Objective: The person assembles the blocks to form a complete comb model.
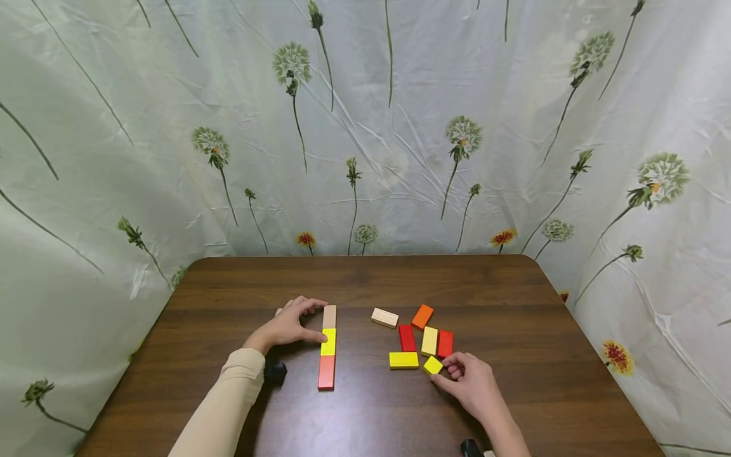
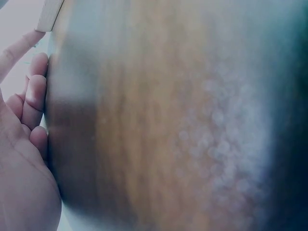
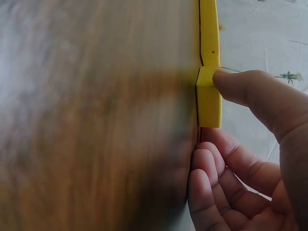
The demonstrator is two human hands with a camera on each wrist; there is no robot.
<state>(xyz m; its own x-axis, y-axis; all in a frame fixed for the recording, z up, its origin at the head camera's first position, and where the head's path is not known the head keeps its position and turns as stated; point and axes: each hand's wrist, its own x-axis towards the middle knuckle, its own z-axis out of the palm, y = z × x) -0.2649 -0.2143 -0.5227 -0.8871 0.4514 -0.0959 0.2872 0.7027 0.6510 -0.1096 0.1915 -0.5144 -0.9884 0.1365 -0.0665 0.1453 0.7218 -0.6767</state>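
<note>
A straight row lies on the table: a plain wooden block [image 1: 329, 316] at the far end, a yellow block [image 1: 328, 346] in the middle and a red block [image 1: 326, 373] nearest me. My left hand [image 1: 288, 324] rests beside it, index fingertip at the plain block's far end and thumb against the yellow block. In the left wrist view that fingertip meets the block's pale end [image 2: 48, 17]. My right hand [image 1: 471, 381] pinches a small yellow block [image 1: 433, 365] between thumb and index finger; the right wrist view shows the thumb [image 3: 245, 86] on it.
Loose blocks lie right of the row: a ribbed wooden block [image 1: 385, 317], an orange block [image 1: 422, 316], a dark red block [image 1: 407, 338], a pale yellow block [image 1: 429, 341], a red block [image 1: 445, 343] and a long yellow block [image 1: 403, 360]. A flowered curtain [image 1: 400, 146] hangs behind the table.
</note>
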